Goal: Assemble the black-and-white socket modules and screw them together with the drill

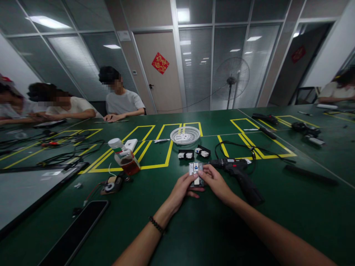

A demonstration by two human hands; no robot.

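Fingers (207,171) of both hands are curled narrowly around one small grey device (196,173). The left hand (181,190) grips its near left edge and the right hand (217,183) closes over its right side, so each hand holds the same piece. In the head view, the device sits low over the green table (194,232), on the near side of the one white round grille (185,135) and slightly to its right. Between the grille and the device lie two small black-and-white parts (185,154), side by side and apart from each other. One black pistol-shaped electric screwdriver (240,173) lies near and right of the grille, its tip just beside the right hand, with its cable looping back towards the grille. To the grille's left stands one bottle (124,157) with amber liquid, tilted, and one white box (131,144) lies just behind it. Far nearer than the grille and to its left lies one dark phone (74,232), flat on the table. One beaded bracelet (156,225) circles the left wrist. Beyond the grille, three people sit at the far left of the table and one at the far right. One standing fan (232,79) rises behind the grille, to its right.
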